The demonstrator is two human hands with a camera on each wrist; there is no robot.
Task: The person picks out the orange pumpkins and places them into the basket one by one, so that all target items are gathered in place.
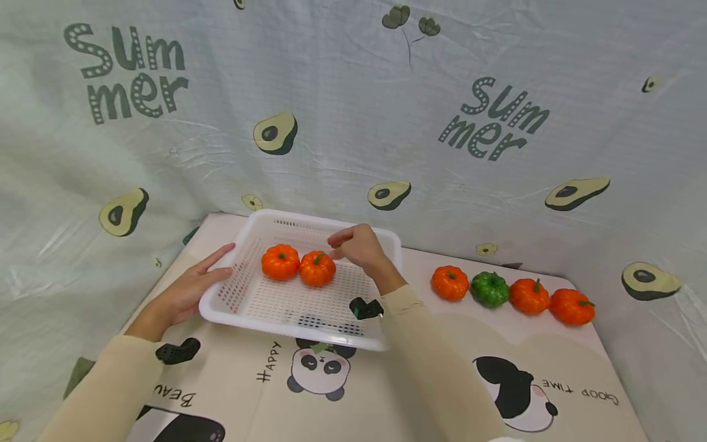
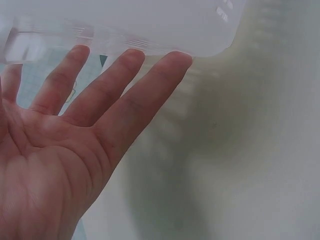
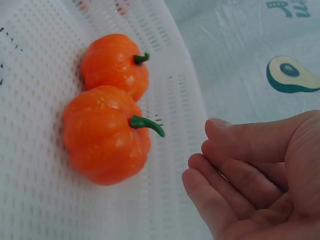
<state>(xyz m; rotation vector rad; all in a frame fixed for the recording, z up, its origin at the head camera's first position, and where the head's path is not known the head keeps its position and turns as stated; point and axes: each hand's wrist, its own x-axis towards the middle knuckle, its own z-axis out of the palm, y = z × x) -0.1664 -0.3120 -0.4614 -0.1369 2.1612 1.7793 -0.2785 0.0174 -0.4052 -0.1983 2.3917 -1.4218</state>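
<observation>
A white plastic basket [image 1: 326, 336] with slotted walls stands on the table. Inside it, toward the back, two small orange pumpkins with green stems sit side by side, a left one [image 1: 280, 263] and a right one [image 1: 317, 269]. My left hand [image 1: 190, 287] is at the basket's left side; in the left wrist view its straight fingers [image 2: 135, 102] reach the basket's wall. Over the basket, just right of the right pumpkin, hovers my right hand [image 1: 359, 248]. Its fingers [image 3: 210, 197] are loosely bent with nothing between them, apart from the pumpkins.
Right of the basket a row stands on the table: an orange pumpkin [image 1: 450, 283], a green pumpkin [image 1: 490, 289], and two more orange pumpkins, one [image 1: 529, 296] beside the other [image 1: 572, 306]. A printed curtain [image 1: 342, 73] hangs behind. The tablecloth [image 1: 431, 393] shows pandas.
</observation>
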